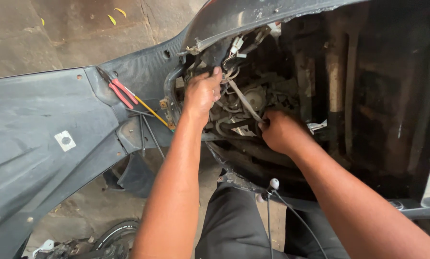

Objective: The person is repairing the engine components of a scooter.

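left hand (201, 93) closed on grimy wires (231, 72), frame centre | right hand (278, 130) fist pinching pale flat strap (243, 100) just right | red-handled pliers (120, 91) resting on textured grey plastic panel (42, 115), upper left

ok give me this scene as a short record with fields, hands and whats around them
setting: opened body of a scooter, grey plastic panels, over a concrete floor
left hand: reaching into the cavity, fingers curled on a bundle of wires
right hand: lower in the cavity, closed on a pale cable
tools: red-handled pliers and a yellow-handled screwdriver lying on the panel left of the left hand
foreground: thin black cable with a white end above the person's dark trousers
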